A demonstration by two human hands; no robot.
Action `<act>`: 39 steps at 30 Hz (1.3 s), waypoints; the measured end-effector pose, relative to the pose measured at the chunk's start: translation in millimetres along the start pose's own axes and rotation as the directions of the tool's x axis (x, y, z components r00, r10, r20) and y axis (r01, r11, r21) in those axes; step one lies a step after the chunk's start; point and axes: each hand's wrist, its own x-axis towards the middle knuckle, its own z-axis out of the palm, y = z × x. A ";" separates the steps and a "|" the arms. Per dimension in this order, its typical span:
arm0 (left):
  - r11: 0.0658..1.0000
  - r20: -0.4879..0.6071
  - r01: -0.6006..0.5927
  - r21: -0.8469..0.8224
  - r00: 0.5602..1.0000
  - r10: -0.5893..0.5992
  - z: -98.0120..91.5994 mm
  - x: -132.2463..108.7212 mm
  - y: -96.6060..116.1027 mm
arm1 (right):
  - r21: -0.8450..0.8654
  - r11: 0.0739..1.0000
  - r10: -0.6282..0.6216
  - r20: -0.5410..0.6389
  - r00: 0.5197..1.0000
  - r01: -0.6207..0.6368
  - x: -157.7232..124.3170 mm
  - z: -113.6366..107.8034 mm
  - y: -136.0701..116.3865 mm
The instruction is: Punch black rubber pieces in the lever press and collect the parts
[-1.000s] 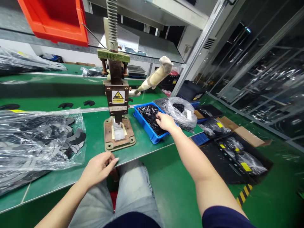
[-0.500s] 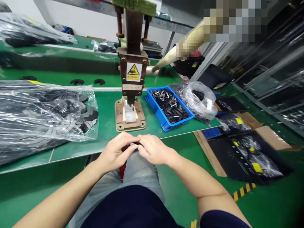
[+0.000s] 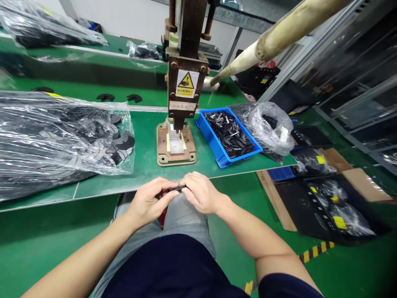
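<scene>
Between my two hands is a small, thin black strip-like part (image 3: 177, 188), held above my lap just off the table's front edge. My left hand (image 3: 154, 198) pinches its left end between thumb and fingers. At the other end, my right hand (image 3: 200, 191) is closed on the same part, and its fingers cover much of it. Beyond my hands stands a press (image 3: 182, 103) with a yellow warning label, its narrow punch over a metal base (image 3: 176, 159). To the press's right, a blue bin (image 3: 221, 159) holds many thin black parts (image 3: 231, 136).
Clear plastic bags of curved black pieces (image 3: 102, 136) cover the left of the green table (image 3: 142, 161). A crumpled plastic bag (image 3: 269, 128) lies right of the bin. A pale thick pole (image 3: 263, 47) slants in from the upper right. Cardboard boxes (image 3: 366, 180) stand lower right.
The camera view has shifted, so the press and bin sit further right and slightly higher. My hands stay together, and the black part between them shows more clearly.
</scene>
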 end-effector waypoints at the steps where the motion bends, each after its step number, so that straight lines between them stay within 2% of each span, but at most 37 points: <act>1: 1.000 0.001 -0.009 0.002 1.000 0.009 -0.5 -0.2 0.8 | 0.003 1.000 -0.009 -0.007 1.000 0.009 -0.2 0.1 0.7; 11: 0.996 0.027 -0.072 0.045 0.997 0.071 -3.9 -2.4 2.4 | -0.025 0.998 -0.064 0.050 0.997 0.065 -2.3 -0.5 8.2; 15: 0.986 0.043 -0.144 0.085 0.989 0.141 -11.4 7.9 2.0 | -0.059 0.997 -0.041 0.092 0.995 0.047 1.2 -3.9 9.2; 17: 0.979 0.049 -0.162 0.122 0.986 0.157 -19.6 20.1 -5.2 | -0.085 0.996 -0.013 0.055 0.998 0.017 6.2 -14.8 14.1; 19: 0.971 0.008 -0.128 0.204 0.992 0.129 -29.5 37.2 -19.0 | -0.101 0.994 0.035 -0.104 0.994 -0.045 16.4 -36.7 23.7; 20: 0.961 -0.024 -0.090 0.260 0.995 0.100 -34.3 47.5 -27.8 | -0.096 0.992 0.057 -0.227 0.972 -0.081 24.2 -52.1 30.0; 21: 0.948 -0.062 -0.046 0.316 0.996 0.068 -38.7 58.6 -37.3 | -0.076 0.992 0.071 -0.363 0.929 -0.105 34.2 -69.9 36.7; 23: 0.912 -0.089 0.040 0.409 0.996 -0.003 -44.8 82.1 -55.7 | -0.025 0.995 0.063 -0.597 0.800 -0.097 60.7 -110.3 49.4; 25: 0.871 -0.069 0.096 0.483 0.995 -0.072 -46.8 105.0 -70.6 | -0.012 1.000 -0.012 -0.735 0.678 0.005 92.8 -150.9 57.4; 26: 0.849 -0.049 0.109 0.516 0.994 -0.098 -46.3 115.2 -76.2 | -0.018 0.998 -0.056 -0.764 0.643 0.065 109.1 -168.8 58.9; 27: 0.828 -0.028 0.115 0.550 0.993 -0.119 -45.2 124.3 -80.5 | -0.029 0.992 -0.102 -0.774 0.625 0.126 124.4 -183.7 58.7; 28: 0.805 -0.005 0.112 0.583 0.991 -0.135 -43.6 131.9 -83.7 | -0.037 0.984 -0.142 -0.764 0.629 0.176 137.9 -195.0 57.3; 31: 0.736 0.073 0.070 0.673 0.984 -0.161 -37.7 146.5 -88.2 | -0.023 0.979 -0.156 -0.718 0.678 0.201 162.8 -206.7 50.5; 33: 0.706 0.136 0.014 0.708 0.978 -0.155 -33.9 151.1 -88.3 | -0.021 0.981 -0.149 -0.709 0.689 0.191 166.8 -201.0 47.5; 35: 0.692 0.187 -0.045 0.721 0.974 -0.131 -31.1 154.0 -87.4 | -0.028 0.978 -0.164 -0.718 0.676 0.208 163.7 -191.7 44.9; 39: 0.685 0.225 -0.098 0.722 0.970 -0.097 -29.7 157.7 -86.5 | 0.010 0.978 -0.121 -0.788 0.604 0.209 142.2 -171.5 32.2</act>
